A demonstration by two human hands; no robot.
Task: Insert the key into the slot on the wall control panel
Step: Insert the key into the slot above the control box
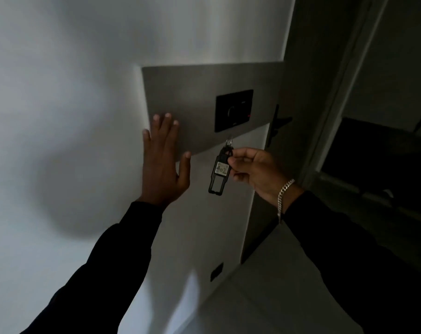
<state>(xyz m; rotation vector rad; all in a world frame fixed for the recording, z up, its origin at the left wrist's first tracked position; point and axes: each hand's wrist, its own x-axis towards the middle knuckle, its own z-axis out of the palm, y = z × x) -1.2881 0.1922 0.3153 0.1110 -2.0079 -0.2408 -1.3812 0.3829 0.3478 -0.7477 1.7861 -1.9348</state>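
Right of centre in the frame: black key tag (pixel 219 171) marked "402", pinched at its right edge between thumb and fingertips of the right hand (pixel 257 173). Metal ring (pixel 229 141) at the tag's top, touching the lower edge of the grey wall plate (pixel 180 92), just below the black control panel (pixel 234 110). Key blade itself too small and dim to make out; slot likewise. Left hand (pixel 164 162) open, fingers spread, flat near the plate's lower left corner, holding nothing. Silver bracelet (pixel 284 196) on the right wrist.
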